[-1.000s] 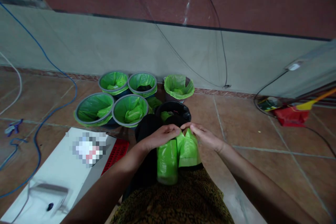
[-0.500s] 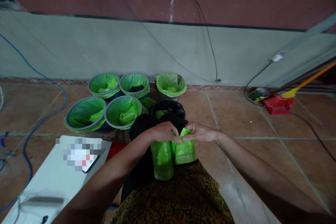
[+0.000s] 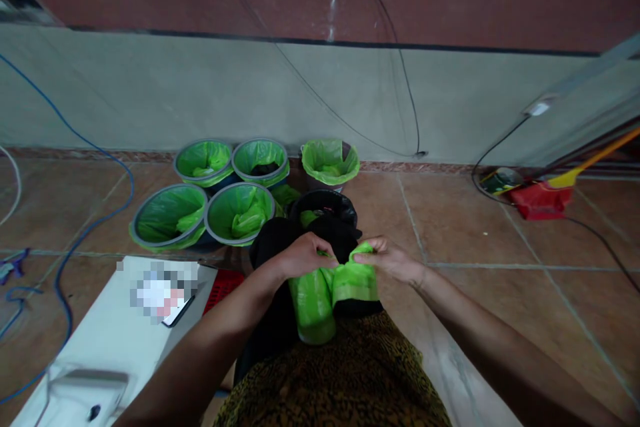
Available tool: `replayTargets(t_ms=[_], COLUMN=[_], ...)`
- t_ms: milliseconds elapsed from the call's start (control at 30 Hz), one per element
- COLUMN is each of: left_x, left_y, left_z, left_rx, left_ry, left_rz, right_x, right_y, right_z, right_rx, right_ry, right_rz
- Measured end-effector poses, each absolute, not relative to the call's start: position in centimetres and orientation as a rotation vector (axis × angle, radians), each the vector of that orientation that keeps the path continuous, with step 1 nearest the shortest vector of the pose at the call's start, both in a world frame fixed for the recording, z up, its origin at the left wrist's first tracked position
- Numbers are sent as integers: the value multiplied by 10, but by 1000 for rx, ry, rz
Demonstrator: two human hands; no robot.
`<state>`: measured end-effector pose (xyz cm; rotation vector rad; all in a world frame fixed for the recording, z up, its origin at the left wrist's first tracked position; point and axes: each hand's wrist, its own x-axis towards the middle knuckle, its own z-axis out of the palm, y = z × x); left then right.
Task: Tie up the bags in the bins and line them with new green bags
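A roll of green plastic bags lies across my lap, with a loose green bag end drawn off to its right. My left hand is closed on the plastic just above the roll, its fingertips partly hidden. My right hand pinches the upper edge of the loose bag between thumb and fingers. Just beyond my knees stands a black bin with something green inside.
Several grey-rimmed bins with green liners stand ahead to the left, and another lined bin is by the wall. At left are a white surface with a phone and a blue hose. A red dustpan lies right.
My hands have moved slightly apart; the right one has shifted right and holds the bag's edge higher. The black cloth under the bag shows more. The whole view has shifted a little.
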<state>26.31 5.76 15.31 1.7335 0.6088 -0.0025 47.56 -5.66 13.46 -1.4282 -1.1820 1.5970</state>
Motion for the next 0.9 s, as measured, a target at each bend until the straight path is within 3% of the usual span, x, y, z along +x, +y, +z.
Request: replayTargets(t_ms=[267,533,900], left_x=[265,278,279], left_y=[60,44,41], left_z=[159,189,192], left_rx=[1838,2120,2100], left_ry=[564,655,525], left_rz=[-27,-353,-386], right_x=[477,477,477], right_y=[-46,-50,-48], right_z=[151,167,169], right_rx=[-1480,-1504,-1470], right_ry=[-1377,-1686,-1685], right_rz=[1542,1721,1676])
